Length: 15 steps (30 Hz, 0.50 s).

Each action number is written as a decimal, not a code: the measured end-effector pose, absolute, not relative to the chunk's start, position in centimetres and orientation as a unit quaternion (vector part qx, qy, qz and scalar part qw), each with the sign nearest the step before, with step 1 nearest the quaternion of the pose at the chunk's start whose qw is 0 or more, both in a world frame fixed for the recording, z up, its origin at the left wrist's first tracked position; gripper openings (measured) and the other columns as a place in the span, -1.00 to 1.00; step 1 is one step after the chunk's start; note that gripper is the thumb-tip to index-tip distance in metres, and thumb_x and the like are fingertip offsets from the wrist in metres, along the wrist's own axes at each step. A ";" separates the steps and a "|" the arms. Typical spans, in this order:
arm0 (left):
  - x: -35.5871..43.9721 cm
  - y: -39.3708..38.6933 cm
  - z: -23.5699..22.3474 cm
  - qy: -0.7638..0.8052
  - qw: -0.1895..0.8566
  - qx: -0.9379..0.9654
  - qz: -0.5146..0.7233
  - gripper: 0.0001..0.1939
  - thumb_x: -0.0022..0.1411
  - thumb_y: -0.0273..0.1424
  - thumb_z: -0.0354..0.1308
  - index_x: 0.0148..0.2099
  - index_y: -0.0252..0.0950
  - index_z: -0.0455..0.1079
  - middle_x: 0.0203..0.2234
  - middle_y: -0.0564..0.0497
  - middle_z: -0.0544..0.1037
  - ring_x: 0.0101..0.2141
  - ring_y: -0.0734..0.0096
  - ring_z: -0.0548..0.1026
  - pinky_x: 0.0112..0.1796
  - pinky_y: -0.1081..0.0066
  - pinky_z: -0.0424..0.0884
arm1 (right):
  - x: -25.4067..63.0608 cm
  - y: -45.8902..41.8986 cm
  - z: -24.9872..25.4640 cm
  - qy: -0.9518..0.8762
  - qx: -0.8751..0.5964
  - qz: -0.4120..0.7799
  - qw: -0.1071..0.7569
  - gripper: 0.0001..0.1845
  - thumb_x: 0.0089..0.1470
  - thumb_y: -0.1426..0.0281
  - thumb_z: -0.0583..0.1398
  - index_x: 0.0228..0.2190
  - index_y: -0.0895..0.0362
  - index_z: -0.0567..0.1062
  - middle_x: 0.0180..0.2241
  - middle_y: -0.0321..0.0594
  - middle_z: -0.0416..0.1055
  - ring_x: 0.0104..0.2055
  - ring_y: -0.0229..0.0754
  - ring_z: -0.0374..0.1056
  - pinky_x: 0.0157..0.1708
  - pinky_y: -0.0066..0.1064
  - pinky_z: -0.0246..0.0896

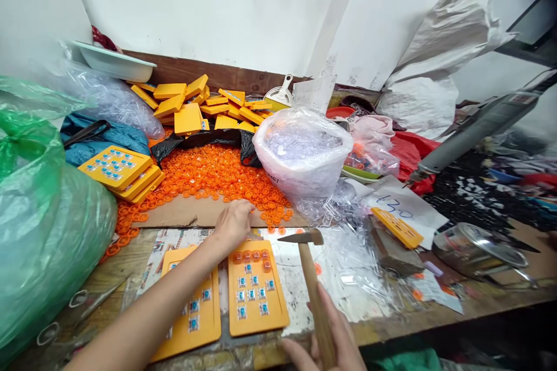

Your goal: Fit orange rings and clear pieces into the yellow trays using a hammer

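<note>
My right hand [337,333] is wrapped round the wooden handle of a hammer [310,284], its metal head up and to the left. My left hand [235,223] reaches to the near edge of a pile of small orange rings [204,168]. Its fingers are closed, and what they pinch is too small to make out. Below it lies a yellow panel [256,324] with blue-and-clear switch-like pieces set in it and several orange pieces along its top. A second yellow panel [209,324] lies to the left, partly hidden by my forearm.
Stacked yellow panels [117,168] stand left of the rings, and a heap of yellow panels [187,119] lies behind. A white bag [300,168] of clear pieces sits right of the pile. A green bag [52,243], a metal pot [474,249] and scissors [100,301] flank the work area.
</note>
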<state>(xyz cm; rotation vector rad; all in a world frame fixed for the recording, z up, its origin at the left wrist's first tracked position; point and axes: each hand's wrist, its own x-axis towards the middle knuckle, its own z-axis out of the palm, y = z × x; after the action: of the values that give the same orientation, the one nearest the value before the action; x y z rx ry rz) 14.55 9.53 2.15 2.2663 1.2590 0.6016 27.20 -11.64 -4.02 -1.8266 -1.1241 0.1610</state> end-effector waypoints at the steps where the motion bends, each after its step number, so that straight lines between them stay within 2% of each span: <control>1: 14.8 10.5 2.0 0.459 0.241 0.830 0.206 -0.84 0.25 -0.50 0.03 -0.22 -0.35 0.45 -0.23 -0.09 0.54 -0.13 0.25 0.47 -0.08 0.19 0.37 | 26.9 -11.4 -4.3 -0.476 -0.740 0.066 0.471 -0.16 -0.08 -0.10 0.17 0.15 0.07 0.27 -0.18 -0.10 0.39 -0.70 -0.36 0.13 -0.75 -0.45 0.20; 2: 15.1 11.3 1.7 0.457 0.247 0.833 0.192 -0.87 0.25 -0.46 0.08 -0.22 -0.35 0.44 -0.24 -0.07 0.53 -0.15 0.27 0.47 -0.10 0.17 0.38 | 26.6 -11.2 -4.5 -0.494 -0.733 0.059 0.465 -0.19 -0.06 -0.09 0.16 0.15 0.03 0.27 -0.19 -0.11 0.37 -0.72 -0.38 0.10 -0.76 -0.47 0.19; 5: 15.5 12.2 1.1 0.446 0.271 0.837 0.166 -0.82 0.25 -0.34 0.11 -0.19 -0.35 0.41 -0.25 -0.02 0.52 -0.22 0.34 0.49 -0.17 0.19 0.43 | 26.3 -10.6 -4.7 -0.545 -0.721 0.012 0.427 -0.34 0.01 0.01 0.17 0.13 -0.06 0.32 -0.17 -0.11 0.35 -0.70 -0.37 0.15 -0.73 -0.47 0.24; 9: 15.4 12.1 0.5 0.446 0.283 0.833 0.164 -0.81 0.27 -0.32 0.10 -0.17 -0.35 0.40 -0.24 -0.02 0.51 -0.24 0.35 0.49 -0.18 0.22 0.44 | 26.2 -9.9 -4.3 -0.586 -0.712 -0.033 0.384 -0.42 0.03 0.09 0.19 0.09 -0.09 0.37 -0.15 -0.10 0.37 -0.69 -0.36 0.15 -0.70 -0.45 0.27; 13: 15.1 11.9 0.6 0.455 0.271 0.832 0.168 -0.87 0.25 -0.39 0.10 -0.22 -0.35 0.40 -0.25 -0.03 0.49 -0.23 0.33 0.46 -0.18 0.22 0.40 | 26.1 -9.6 -4.0 -0.559 -0.694 0.004 0.454 -0.42 0.01 0.16 0.24 0.08 -0.03 0.37 -0.18 -0.13 0.35 -0.69 -0.40 0.13 -0.71 -0.49 0.23; 15: 14.7 11.2 1.1 0.448 0.270 0.833 0.177 -0.87 0.23 -0.50 0.06 -0.19 -0.36 0.42 -0.29 -0.05 0.49 -0.21 0.31 0.45 -0.16 0.24 0.37 | 26.2 -9.8 -3.9 -0.531 -0.675 0.029 0.512 -0.47 0.05 0.25 0.23 0.09 0.01 0.37 -0.19 -0.14 0.37 -0.62 -0.37 0.23 -0.64 -0.52 0.25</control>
<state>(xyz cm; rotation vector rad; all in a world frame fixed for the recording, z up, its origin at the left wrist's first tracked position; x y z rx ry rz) 14.74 11.18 1.11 2.2457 1.2079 0.4773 26.24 -9.81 -3.85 -1.6226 -1.2760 0.0693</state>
